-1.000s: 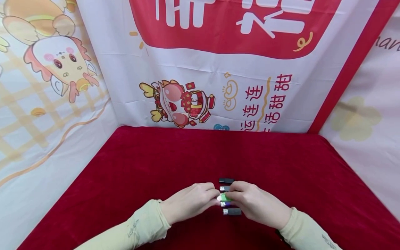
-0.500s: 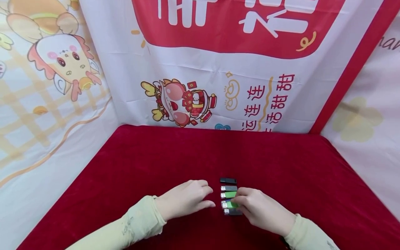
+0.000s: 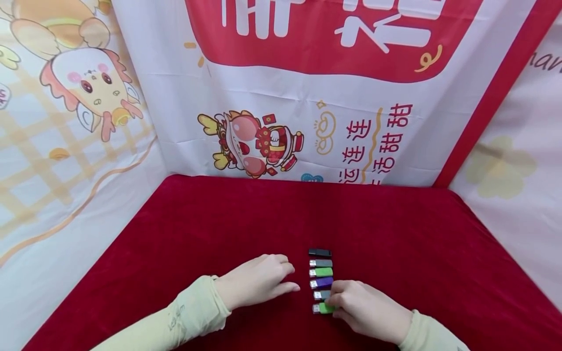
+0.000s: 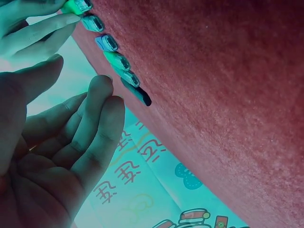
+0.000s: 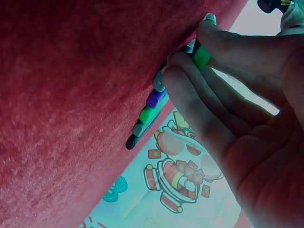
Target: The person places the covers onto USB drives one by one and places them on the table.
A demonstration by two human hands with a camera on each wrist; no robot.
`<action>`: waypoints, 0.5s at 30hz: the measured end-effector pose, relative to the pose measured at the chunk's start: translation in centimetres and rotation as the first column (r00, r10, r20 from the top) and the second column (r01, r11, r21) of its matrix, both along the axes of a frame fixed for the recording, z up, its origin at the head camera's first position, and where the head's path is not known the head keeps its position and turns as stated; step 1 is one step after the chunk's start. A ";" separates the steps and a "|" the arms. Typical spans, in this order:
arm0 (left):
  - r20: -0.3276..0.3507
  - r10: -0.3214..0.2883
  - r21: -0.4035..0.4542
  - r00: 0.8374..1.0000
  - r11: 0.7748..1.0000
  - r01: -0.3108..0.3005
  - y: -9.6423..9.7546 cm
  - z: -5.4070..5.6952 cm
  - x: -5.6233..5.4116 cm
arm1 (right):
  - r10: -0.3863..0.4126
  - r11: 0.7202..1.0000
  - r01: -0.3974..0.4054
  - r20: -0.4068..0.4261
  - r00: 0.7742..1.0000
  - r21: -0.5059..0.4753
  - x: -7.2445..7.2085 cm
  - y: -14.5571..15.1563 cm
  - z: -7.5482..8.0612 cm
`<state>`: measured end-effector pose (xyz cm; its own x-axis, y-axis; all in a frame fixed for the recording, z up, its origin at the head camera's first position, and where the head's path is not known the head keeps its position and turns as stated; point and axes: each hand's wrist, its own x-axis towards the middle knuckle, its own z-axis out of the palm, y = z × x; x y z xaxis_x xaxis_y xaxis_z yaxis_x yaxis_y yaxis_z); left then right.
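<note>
My right hand (image 3: 366,309) pinches a green USB stick (image 3: 325,308) at the near end of a column of sticks. Its bright metal plug points left, and the right wrist view shows the green body (image 5: 201,57) between thumb and fingers. Beyond it lie a grey stick (image 3: 321,295), partly behind my fingers, a purple one (image 3: 322,282), another green one (image 3: 322,272), a second grey one (image 3: 321,263) and a black one (image 3: 320,252) at the far end. To the left of the column hovers my left hand (image 3: 256,282), holding nothing, thumb and fingers apart.
A dark red velvet cloth (image 3: 219,219) covers the table. Behind it hangs a white and red printed fabric wall (image 3: 272,87), with more printed fabric on the left side (image 3: 88,170) and right side (image 3: 505,219).
The right hand has brought the green stick toward me, past the purple and grey ones, to the column's near end. The left hand has let go of that stick and drawn back left.
</note>
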<state>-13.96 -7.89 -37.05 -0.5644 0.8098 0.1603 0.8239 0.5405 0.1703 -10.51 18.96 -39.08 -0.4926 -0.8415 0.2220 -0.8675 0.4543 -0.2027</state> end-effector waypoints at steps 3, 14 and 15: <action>-0.019 -0.010 -0.001 1.000 1.000 0.010 0.0 -0.1 -0.1 | -0.011 1.000 0.011 -0.005 1.000 0.004 -0.1 -0.1 0.0; -0.137 0.063 0.024 0.989 0.998 -0.060 -0.8 -1.1 -0.2 | -0.149 0.989 0.150 -0.157 0.976 -0.006 0.6 0.2 -0.1; -0.161 0.079 0.040 0.984 0.996 -0.074 -1.0 -1.1 -0.2 | -0.161 0.987 0.157 -0.184 0.970 -0.036 0.5 0.4 0.0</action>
<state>-14.18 -8.84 -38.18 -0.5888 0.7577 0.2813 0.7985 0.5993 0.0570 -10.00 19.36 -39.13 -0.5681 -0.7499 0.3391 -0.8079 0.5866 -0.0563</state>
